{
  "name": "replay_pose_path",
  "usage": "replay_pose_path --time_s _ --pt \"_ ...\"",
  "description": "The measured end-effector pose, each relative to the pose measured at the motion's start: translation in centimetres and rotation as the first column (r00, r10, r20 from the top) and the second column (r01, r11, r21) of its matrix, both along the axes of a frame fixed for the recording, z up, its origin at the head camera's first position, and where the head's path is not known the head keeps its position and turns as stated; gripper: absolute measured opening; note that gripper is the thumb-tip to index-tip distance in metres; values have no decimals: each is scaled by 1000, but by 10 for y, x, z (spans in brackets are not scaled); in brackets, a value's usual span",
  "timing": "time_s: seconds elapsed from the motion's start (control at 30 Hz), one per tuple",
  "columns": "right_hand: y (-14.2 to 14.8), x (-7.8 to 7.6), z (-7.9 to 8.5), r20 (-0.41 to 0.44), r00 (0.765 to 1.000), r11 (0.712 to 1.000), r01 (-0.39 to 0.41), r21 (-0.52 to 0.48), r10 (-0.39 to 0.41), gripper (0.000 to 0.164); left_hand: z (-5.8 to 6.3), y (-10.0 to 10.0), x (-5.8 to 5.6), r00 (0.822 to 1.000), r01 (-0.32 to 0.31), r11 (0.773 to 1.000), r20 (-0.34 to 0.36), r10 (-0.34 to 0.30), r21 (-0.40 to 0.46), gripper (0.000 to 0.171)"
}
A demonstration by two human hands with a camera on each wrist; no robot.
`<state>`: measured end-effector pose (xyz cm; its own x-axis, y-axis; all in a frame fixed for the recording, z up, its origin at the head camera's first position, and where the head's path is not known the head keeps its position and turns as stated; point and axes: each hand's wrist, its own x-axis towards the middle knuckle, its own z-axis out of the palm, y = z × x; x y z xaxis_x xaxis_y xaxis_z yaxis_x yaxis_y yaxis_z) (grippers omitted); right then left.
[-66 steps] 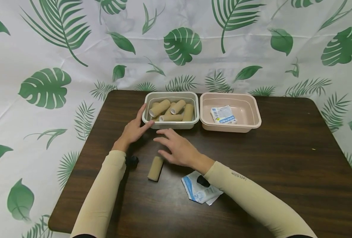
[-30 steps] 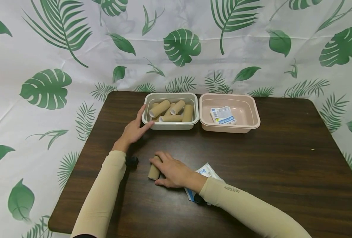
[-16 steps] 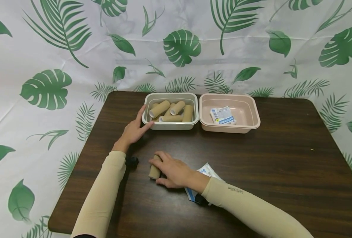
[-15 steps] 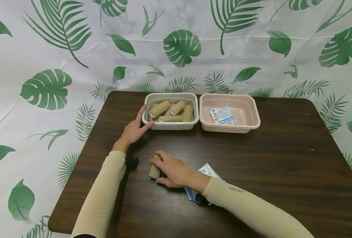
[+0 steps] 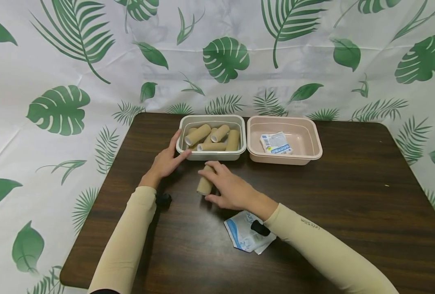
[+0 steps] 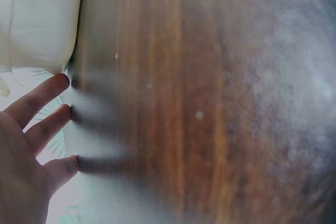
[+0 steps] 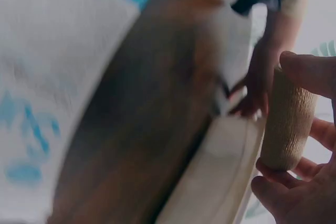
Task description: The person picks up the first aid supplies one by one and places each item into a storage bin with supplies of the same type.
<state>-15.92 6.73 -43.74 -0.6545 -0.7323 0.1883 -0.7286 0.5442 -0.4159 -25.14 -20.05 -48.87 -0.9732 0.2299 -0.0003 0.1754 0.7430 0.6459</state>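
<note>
My right hand (image 5: 232, 188) grips a brown cardboard tube (image 5: 205, 181) by its ends, just in front of the light grey tub (image 5: 217, 156). Up close in the right wrist view, fingers and thumb span the length of the tube (image 7: 290, 121). My left hand (image 5: 164, 161) rests against the left front corner of the grey tub with straight, spread fingers; its thumb lies at the front rim. In the left wrist view its fingertips reach toward the table beside the tub's wall (image 6: 44, 19). Several more cardboard tubes (image 5: 233, 140) lie piled inside the grey tub.
Right beside the grey tub stands a pink tub (image 5: 305, 136) holding white-and-blue packets (image 5: 275, 143). A crumpled white-and-blue packet (image 5: 244, 232) lies on the dark wooden table (image 5: 342, 196) under my right wrist. A leaf-patterned cloth (image 5: 224, 94) hangs behind the table's far edge.
My right hand came down onto the cardboard tube on the table, gripped it, and carried it away from me and rightward, toward the grey tub. My left hand stayed at the tub's corner.
</note>
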Motion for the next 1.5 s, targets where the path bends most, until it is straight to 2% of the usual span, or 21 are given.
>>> replay_pose_path --time_s 0.2,0.4,0.67,0.9,1.2,1.5 --pt "20 -27 9 -37 995 996 88 -30 -89 67 0 0 -1 1000 7 1000 -3 -7 -4 81" --pt "37 -59 16 -38 985 984 166 -69 -168 68 -2 0 -3 1000 2 1000 -8 -2 -6 80" --pt "47 -86 13 25 965 962 264 -65 -263 65 -2 -1 -2 1000 1 1000 3 -1 -4 81" --pt "46 -98 10 113 953 956 289 -51 -282 69 -1 -1 -3 1000 -2 1000 -4 2 0 81" --pt "42 -109 11 147 941 951 309 -9 -305 69 -4 -1 -2 1000 -19 1000 -9 19 4 82" --pt "50 -108 6 138 954 960 274 -55 -265 60 -4 -2 -2 1000 -7 1000 -2 7 -4 82"
